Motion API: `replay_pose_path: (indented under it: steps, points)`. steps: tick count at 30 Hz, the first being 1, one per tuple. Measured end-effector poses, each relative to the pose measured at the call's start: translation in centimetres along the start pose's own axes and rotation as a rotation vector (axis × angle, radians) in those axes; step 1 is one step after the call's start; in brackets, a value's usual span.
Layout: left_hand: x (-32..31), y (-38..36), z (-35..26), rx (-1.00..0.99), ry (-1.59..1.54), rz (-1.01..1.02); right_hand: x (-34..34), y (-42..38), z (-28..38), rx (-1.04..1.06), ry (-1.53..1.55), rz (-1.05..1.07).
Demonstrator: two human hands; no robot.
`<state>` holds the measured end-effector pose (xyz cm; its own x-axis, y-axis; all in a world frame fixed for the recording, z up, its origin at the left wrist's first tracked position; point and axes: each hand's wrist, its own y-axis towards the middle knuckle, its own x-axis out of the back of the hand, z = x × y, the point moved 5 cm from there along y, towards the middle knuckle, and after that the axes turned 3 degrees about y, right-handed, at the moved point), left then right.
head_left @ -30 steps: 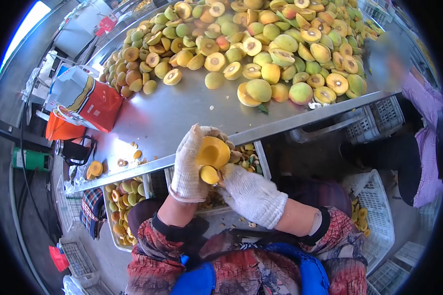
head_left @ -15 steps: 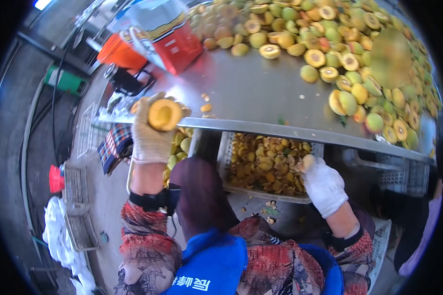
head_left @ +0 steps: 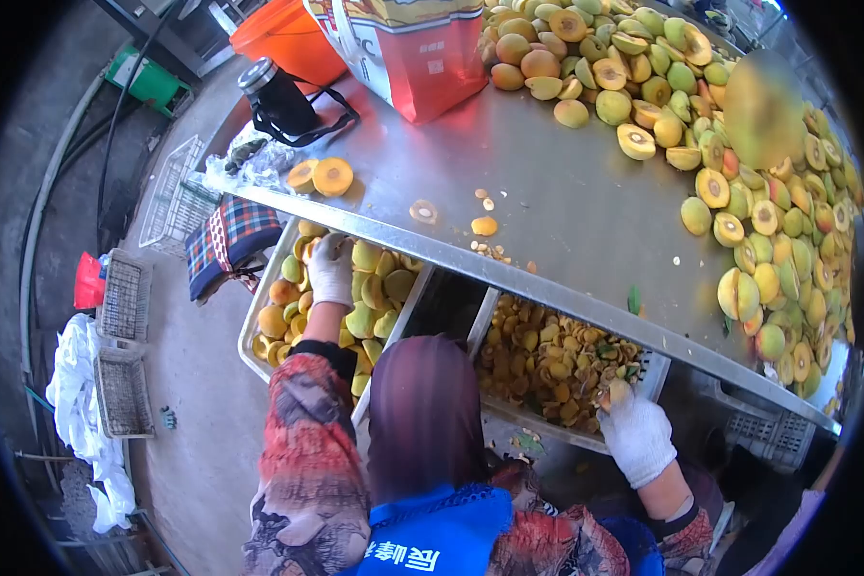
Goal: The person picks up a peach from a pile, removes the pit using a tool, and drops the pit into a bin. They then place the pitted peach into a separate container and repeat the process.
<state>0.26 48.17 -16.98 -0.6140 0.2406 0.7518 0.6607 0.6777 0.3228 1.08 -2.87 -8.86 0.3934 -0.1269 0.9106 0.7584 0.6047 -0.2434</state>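
Head cam: gloved left hand [head_left: 332, 271] at 9 o'clock, down among peach halves [head_left: 399, 284] in the white crate [head_left: 257, 309]; fingers partly hidden, can't tell grip. Gloved right hand [head_left: 636, 432] at 4, fingers bent by the scrap crate [head_left: 547, 428]; contents unclear. Crates tucked under steel table [head_left: 566, 192], probably for easy reach. Peach pile [head_left: 768, 211] at 2.

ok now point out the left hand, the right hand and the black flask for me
left hand [head_left: 331, 274]: head view, gloved back of the hand
right hand [head_left: 636, 437]: head view, gloved back of the hand
black flask [head_left: 286, 104]: head view, dark body
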Motion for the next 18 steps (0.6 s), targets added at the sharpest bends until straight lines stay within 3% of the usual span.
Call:
replay_pose_path:
  steps: [2,5,6,7,11,15,16,18]
  points:
    - [-2.5,-0.8,2.3,0.161,-0.105,0.059,-0.3,0.5,-0.1,-0.018,0.002,0.011]
    - [-2.8,-1.6,2.7,0.187,-0.254,0.097,0.0,1.4,-0.1,-0.078,0.002,0.038]
    - [-1.9,-1.6,2.1,0.105,-0.249,0.059,0.2,1.7,0.0,-0.097,0.010,0.042]
    - [-0.7,-2.1,0.7,0.102,-0.155,0.030,0.3,1.9,0.0,-0.116,0.018,0.048]
    - [-0.4,-4.3,-3.3,-0.365,0.256,0.065,0.4,2.5,0.4,-0.105,0.031,0.039]
    - [-6.8,-6.6,-3.1,-0.406,0.519,0.392,0.0,3.0,0.7,-0.051,0.003,0.017]
    - [-7.6,-5.9,-1.9,-0.371,0.451,0.335,0.2,3.0,1.1,-0.046,0.017,0.017]
    - [-9.0,-5.0,-0.4,-0.373,0.712,0.570,-0.7,2.8,1.7,0.051,0.044,0.007]
